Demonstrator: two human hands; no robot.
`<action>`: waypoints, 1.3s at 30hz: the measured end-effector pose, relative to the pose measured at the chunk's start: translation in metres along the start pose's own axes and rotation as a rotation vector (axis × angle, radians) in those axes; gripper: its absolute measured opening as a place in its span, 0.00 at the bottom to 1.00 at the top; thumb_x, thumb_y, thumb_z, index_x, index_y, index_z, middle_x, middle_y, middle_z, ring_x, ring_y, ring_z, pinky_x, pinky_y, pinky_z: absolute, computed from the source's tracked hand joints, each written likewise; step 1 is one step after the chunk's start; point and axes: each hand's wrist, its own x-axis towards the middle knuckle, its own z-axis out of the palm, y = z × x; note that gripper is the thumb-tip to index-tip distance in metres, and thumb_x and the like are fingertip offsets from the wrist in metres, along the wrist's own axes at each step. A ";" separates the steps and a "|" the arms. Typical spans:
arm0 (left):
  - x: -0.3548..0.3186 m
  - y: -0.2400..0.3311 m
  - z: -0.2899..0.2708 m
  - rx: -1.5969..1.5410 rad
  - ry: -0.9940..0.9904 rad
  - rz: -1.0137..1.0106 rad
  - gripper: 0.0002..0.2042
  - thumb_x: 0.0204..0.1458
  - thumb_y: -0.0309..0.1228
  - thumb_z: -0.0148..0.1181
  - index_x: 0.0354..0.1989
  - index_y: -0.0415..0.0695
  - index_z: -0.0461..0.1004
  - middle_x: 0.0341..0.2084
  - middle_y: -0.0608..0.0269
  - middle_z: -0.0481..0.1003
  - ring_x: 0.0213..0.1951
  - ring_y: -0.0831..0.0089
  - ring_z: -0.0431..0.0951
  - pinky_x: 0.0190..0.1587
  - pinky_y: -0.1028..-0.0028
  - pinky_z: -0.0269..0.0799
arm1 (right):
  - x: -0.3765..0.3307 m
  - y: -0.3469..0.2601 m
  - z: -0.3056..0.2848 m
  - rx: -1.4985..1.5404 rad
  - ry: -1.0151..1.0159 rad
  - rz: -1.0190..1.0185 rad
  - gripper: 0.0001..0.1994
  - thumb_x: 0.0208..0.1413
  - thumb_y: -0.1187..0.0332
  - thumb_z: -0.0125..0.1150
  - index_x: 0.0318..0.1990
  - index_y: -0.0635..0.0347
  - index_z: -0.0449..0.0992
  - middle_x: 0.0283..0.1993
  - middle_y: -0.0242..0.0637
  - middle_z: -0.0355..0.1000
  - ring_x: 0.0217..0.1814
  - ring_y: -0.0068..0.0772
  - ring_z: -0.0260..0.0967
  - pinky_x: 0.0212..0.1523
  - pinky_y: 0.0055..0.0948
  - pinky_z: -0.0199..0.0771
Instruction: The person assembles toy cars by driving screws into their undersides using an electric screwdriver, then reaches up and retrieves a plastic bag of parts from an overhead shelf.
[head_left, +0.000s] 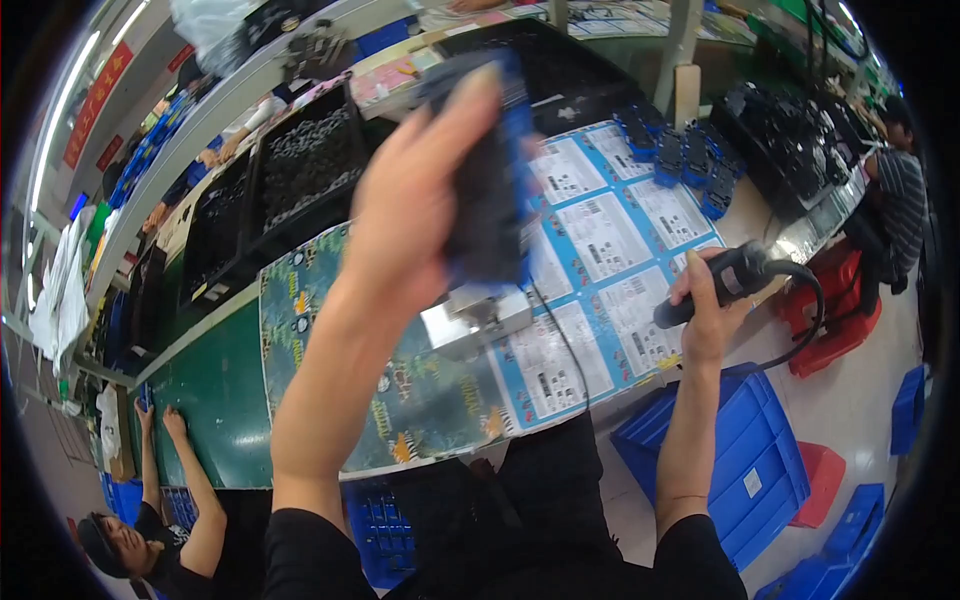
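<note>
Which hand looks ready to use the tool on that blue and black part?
Probably the right hand: it already grips the black corded power tool, out to the side over the bench edge. The left hand is busy holding the blue and black part raised up, blurred.

The dark part with a blue edge (pixel 490 170) is up in the air, upright-ish and pretty blurry. The black power tool (pixel 725 282) sits tilted near the bench's right edge, cable looping off its back.

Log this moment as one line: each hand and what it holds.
left hand: raised, grips blurred dark-and-blue part | right hand: holds black corded power tool at bench edge | blue crate on floor below
</note>
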 end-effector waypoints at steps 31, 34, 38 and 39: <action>-0.239 -0.119 -0.091 0.040 0.765 0.082 0.12 0.57 0.27 0.61 0.48 0.39 0.72 0.39 0.57 0.79 0.39 0.73 0.80 0.44 0.73 0.76 | -0.086 -0.055 0.181 0.483 -0.509 0.107 0.12 0.63 0.60 0.49 0.35 0.59 0.67 0.19 0.30 0.60 0.16 0.24 0.58 0.21 0.28 0.62; -0.233 -0.121 -0.089 0.040 0.712 0.088 0.13 0.57 0.25 0.61 0.50 0.39 0.72 0.40 0.61 0.78 0.39 0.77 0.78 0.45 0.75 0.74 | -0.116 -0.072 0.192 0.702 -0.548 0.026 0.15 0.63 0.54 0.48 0.37 0.58 0.66 0.21 0.31 0.62 0.18 0.25 0.60 0.26 0.29 0.65; -0.239 -0.117 -0.092 0.029 0.715 0.063 0.14 0.56 0.24 0.62 0.50 0.39 0.72 0.40 0.63 0.79 0.40 0.78 0.78 0.44 0.76 0.74 | -0.147 -0.059 0.215 0.738 -0.612 0.052 0.15 0.61 0.55 0.53 0.40 0.58 0.66 0.23 0.34 0.65 0.21 0.31 0.64 0.28 0.34 0.69; -0.249 -0.109 -0.095 0.079 0.765 0.080 0.14 0.56 0.25 0.62 0.51 0.38 0.72 0.40 0.63 0.79 0.40 0.78 0.78 0.44 0.77 0.74 | -0.157 -0.053 0.231 0.765 -0.644 0.068 0.15 0.61 0.56 0.53 0.41 0.58 0.65 0.24 0.35 0.65 0.22 0.32 0.65 0.29 0.35 0.69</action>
